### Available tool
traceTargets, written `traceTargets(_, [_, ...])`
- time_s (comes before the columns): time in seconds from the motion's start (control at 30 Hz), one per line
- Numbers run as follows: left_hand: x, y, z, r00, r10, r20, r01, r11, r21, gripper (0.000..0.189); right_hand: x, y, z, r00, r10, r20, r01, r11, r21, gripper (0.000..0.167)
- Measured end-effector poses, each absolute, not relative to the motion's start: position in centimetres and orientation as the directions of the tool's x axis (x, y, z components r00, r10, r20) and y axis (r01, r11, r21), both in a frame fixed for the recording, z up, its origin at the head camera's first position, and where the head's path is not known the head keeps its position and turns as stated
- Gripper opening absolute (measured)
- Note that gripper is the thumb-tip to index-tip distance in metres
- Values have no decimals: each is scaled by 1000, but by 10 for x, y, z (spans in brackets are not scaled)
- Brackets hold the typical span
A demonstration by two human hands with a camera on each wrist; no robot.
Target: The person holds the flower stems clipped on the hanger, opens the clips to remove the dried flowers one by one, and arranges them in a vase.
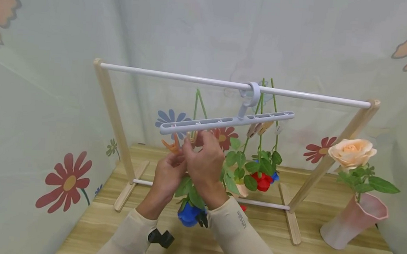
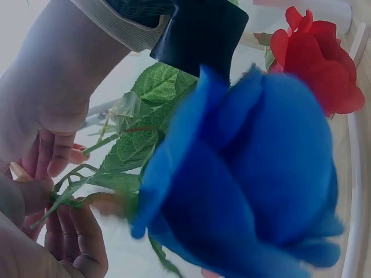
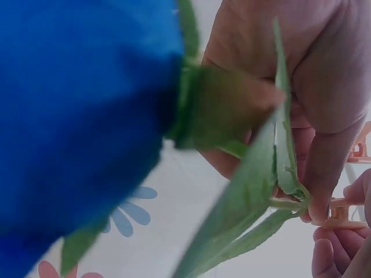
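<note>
The blue flower (image 1: 188,215), head down below the hanger's (image 1: 203,124) left end, is probably light and soft-petalled, so better hold its stiffer stem (image 1: 196,106), which the right hand (image 1: 206,162) pinches while the left hand (image 1: 169,172) pinches a pale clip (image 1: 191,136).

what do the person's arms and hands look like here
Both the left hand and right hand are bare, with no gloves. The arms wear long, plain cream sleeves, the right one carrying small dark lettering. A black, blocky device sits at the left wrist.
</note>
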State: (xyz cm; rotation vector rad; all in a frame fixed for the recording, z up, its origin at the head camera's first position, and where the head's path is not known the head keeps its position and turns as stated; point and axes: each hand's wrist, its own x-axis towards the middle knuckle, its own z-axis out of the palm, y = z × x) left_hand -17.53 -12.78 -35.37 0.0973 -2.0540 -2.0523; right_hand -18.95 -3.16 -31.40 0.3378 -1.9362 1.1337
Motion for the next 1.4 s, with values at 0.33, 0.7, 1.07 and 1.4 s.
traceTargets(0.33, [-176,-127,-352,-966,-223,133,115,91,989,29,-191,-28,-312,-595,174,785,-600,553,-577,14])
traceTargets(0.7, [-163,-140,-360,-986,-112,122,93,234,968,25,-188,-27,-310,-640,131,757,-606,520,-602,23])
traceTargets(1.07, [-139,-166,-373,-997,-48,58,29,467,884,22,-190,-24,-316,-637,100,764,-597,563,-571,25])
traceTargets(1.4, [-125,-177,-376,-990,-42,138,88,584,807,17,-187,-22,-318,-634,93,768,-586,590,-555,25])
